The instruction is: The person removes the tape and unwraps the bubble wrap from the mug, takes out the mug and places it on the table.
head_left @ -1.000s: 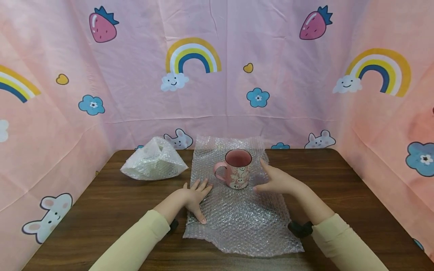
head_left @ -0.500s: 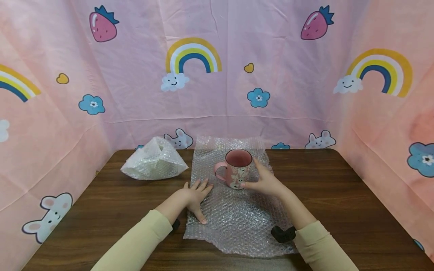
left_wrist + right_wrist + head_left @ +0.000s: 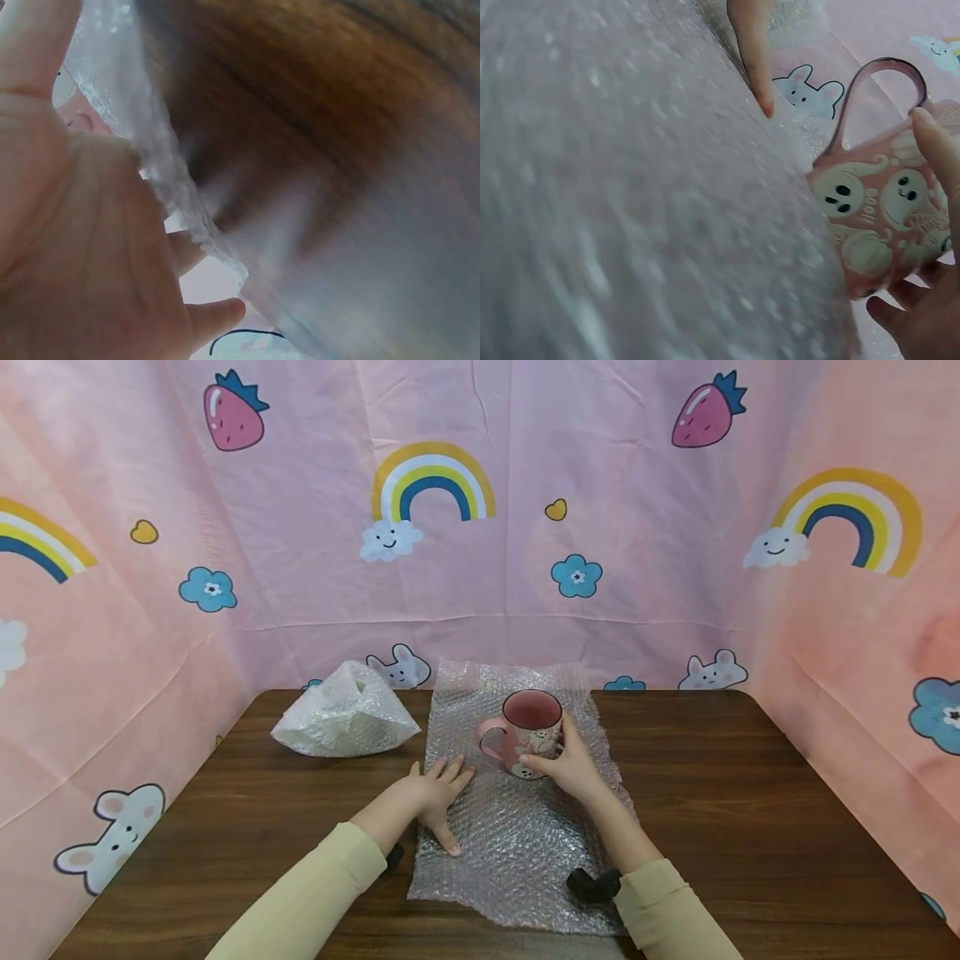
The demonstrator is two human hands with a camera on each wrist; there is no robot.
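A pink mug point(image 3: 525, 735) with raised ghost figures stands upright on a sheet of bubble wrap point(image 3: 517, 852), its handle pointing left. My right hand point(image 3: 573, 768) grips the mug's right side, thumb across the front and fingers round the back. The right wrist view shows the mug's ghost pattern point(image 3: 885, 202) between thumb and fingers. My left hand point(image 3: 431, 797) rests with spread fingers on the wrap's left edge. Close up in the left wrist view, the palm point(image 3: 90, 240) appears beside the wrap's edge point(image 3: 169, 142).
A crumpled bubble-wrap bundle point(image 3: 345, 718) sits at the back left of the dark wooden table point(image 3: 720, 793). Pink patterned cloth point(image 3: 510, 568) hangs behind the table and on both sides. Dark wrist-worn devices show at both sleeves.
My right hand has moved left from beside the mug and taken hold of it. The left hand stays spread on the wrap. The mug stands where it was.
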